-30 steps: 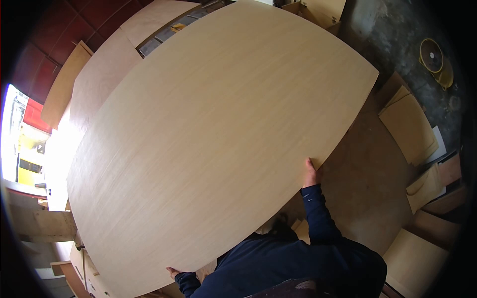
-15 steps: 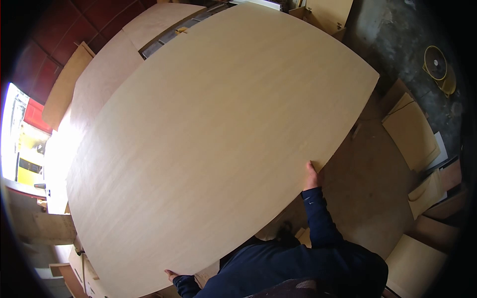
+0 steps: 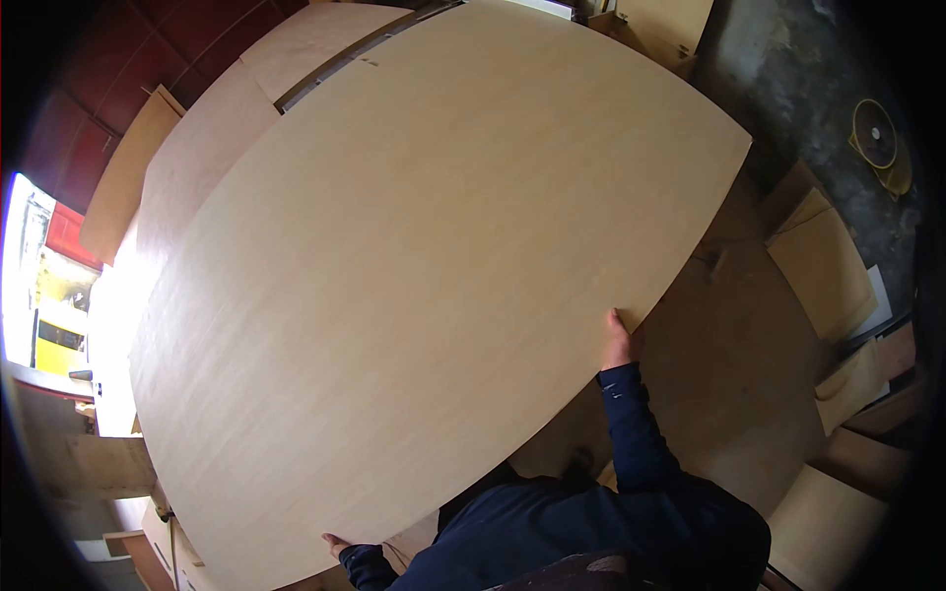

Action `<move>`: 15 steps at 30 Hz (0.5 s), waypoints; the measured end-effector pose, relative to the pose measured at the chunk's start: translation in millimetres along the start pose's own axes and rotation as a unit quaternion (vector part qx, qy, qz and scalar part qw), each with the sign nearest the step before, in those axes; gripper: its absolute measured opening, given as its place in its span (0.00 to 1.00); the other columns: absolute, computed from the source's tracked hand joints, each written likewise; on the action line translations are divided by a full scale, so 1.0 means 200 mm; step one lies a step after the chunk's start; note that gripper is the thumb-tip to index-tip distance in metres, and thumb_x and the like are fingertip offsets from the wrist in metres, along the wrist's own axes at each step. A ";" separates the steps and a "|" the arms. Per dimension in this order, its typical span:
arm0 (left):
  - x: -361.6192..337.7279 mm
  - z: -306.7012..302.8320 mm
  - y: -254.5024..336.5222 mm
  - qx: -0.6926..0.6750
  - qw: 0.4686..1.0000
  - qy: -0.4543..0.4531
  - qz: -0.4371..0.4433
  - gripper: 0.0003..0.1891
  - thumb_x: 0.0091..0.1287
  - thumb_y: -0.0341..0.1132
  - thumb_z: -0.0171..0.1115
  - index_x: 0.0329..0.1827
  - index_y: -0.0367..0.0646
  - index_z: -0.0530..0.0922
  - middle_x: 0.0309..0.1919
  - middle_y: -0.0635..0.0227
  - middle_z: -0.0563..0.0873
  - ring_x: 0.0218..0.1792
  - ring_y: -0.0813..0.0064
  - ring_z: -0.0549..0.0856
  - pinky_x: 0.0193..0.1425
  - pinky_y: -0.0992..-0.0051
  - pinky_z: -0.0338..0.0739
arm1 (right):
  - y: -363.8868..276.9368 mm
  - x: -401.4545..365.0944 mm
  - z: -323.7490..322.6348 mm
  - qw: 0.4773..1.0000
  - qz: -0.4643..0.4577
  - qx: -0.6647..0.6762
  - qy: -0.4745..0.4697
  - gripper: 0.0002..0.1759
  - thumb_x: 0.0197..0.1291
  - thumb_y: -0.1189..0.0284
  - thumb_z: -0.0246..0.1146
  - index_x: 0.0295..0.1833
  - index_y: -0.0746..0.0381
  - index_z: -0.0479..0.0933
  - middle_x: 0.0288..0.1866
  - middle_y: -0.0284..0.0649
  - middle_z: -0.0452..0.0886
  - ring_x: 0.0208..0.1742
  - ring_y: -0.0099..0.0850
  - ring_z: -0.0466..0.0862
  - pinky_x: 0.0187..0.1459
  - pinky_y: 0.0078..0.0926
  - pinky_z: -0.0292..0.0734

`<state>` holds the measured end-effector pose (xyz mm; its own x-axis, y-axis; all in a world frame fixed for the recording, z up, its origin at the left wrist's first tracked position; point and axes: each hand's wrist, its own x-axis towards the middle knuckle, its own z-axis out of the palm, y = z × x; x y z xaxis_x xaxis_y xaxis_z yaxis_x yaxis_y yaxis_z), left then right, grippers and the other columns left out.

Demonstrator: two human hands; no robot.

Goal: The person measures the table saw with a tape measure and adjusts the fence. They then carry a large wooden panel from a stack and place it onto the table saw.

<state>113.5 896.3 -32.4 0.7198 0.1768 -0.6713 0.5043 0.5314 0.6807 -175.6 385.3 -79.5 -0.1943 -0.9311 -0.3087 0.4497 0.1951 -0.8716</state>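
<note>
A large, pale plywood sheet (image 3: 424, 266) fills the middle of the view. My right hand (image 3: 619, 343) grips its near edge toward the right corner, thumb on the top face and fingers hidden below. Farther left on the same edge, my left hand (image 3: 336, 545) holds the sheet, its thumb side showing over the face. The far left side of the sheet lies beside a pinkish board (image 3: 197, 163), with a dark gap (image 3: 335, 71) between them at the top.
A round yellow-rimmed fan (image 3: 875, 133) stands at the right by the grey wall. Cardboard pieces (image 3: 823, 261) and boards (image 3: 828, 522) lie along the right side. Red panels (image 3: 148, 69) rise at the upper left, near a bright opening (image 3: 59, 286).
The sheet has slid a little away from me toward the upper left, covering more of the dark gap and most of the small yellow thing there. Both hands keep their hold.
</note>
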 end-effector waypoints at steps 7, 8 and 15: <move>0.20 0.07 0.03 -0.022 0.998 -0.053 -0.016 0.32 0.65 0.58 0.37 0.66 0.47 0.62 0.64 0.60 0.67 0.61 0.49 0.68 0.61 0.46 0.62 | 0.14 0.13 0.11 0.998 0.009 0.037 -0.040 0.19 0.57 0.73 0.61 0.52 0.68 0.69 0.47 0.41 0.75 0.45 0.33 0.78 0.46 0.31 0.76; 0.17 0.15 0.04 -0.032 0.998 -0.044 -0.028 0.32 0.65 0.58 0.37 0.66 0.47 0.62 0.64 0.60 0.67 0.61 0.49 0.68 0.62 0.46 0.62 | 0.15 0.13 0.13 0.998 0.009 0.038 -0.039 0.19 0.57 0.73 0.61 0.52 0.68 0.69 0.47 0.41 0.75 0.45 0.33 0.78 0.46 0.31 0.76; 0.35 0.31 0.08 -0.010 0.998 -0.053 -0.019 0.31 0.66 0.59 0.40 0.63 0.45 0.66 0.60 0.62 0.71 0.59 0.54 0.69 0.61 0.50 0.64 | 0.24 0.22 0.36 0.986 0.119 0.072 -0.088 0.21 0.62 0.63 0.55 0.55 0.66 0.69 0.52 0.39 0.74 0.52 0.31 0.74 0.55 0.29 0.69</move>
<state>200.6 866.0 -50.6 0.7471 0.0682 -0.6612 0.5236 0.5525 0.6485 -100.2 330.6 -106.9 0.0802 -0.9061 -0.4154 0.5862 0.3799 -0.7156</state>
